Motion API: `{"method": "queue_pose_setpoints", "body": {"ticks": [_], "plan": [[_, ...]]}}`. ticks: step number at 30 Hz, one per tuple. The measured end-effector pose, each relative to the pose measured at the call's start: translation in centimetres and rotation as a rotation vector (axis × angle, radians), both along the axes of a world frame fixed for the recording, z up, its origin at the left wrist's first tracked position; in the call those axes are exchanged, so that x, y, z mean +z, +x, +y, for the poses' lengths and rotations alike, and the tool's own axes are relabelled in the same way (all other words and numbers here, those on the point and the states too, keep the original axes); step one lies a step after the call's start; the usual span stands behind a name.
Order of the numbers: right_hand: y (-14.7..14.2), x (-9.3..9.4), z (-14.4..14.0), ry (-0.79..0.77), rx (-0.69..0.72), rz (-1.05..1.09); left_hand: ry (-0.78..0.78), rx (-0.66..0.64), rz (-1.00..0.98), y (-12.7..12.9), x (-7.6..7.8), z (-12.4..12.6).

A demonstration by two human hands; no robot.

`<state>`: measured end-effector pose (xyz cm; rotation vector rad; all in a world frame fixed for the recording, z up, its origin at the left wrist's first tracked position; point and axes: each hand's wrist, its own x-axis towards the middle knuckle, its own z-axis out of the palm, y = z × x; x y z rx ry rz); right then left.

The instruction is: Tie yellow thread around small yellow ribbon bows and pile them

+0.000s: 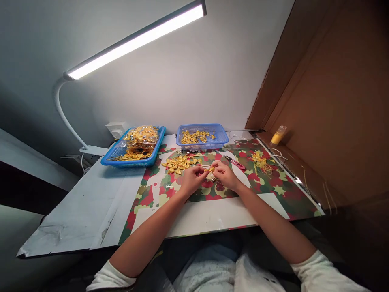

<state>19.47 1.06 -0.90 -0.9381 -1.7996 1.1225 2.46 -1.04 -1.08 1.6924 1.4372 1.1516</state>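
There's a small yellow bow (209, 170) pinched between both hands, right over the middle of the camo-print mat (285, 198). The left hand (191, 180) is curled with its fingertips closed on the bow's left end, and the right hand (224, 174) grips the other end the same way, so the two hands nearly touch. Too small to tell exactly how the bow is folded.

Just behind the left hand is a loose pile of yellow bows (180, 163) lying on the mat. Right beside the right hand, a bit further back, there are pink scissors (235, 162). Off to the right sits a tangle of yellow ribbon (261, 162).

At the back edge are two blue baskets: the near-centre one (223, 138) has more bows in it, and the left one (106, 160) holds a clear bag of them. A yellow bottle (278, 135) stands by the cardboard wall (334, 101), and a lit desk lamp (136, 40) hangs over everything.
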Motion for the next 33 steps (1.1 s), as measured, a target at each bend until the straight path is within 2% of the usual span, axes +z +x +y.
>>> {"method": "queue_pose_setpoints", "body": {"ticks": [33], "plan": [[-0.26,-0.5,-0.03,-0.016,0.002,-0.007,0.084,0.042,0.083,0.12,-0.06,-0.14]]}}
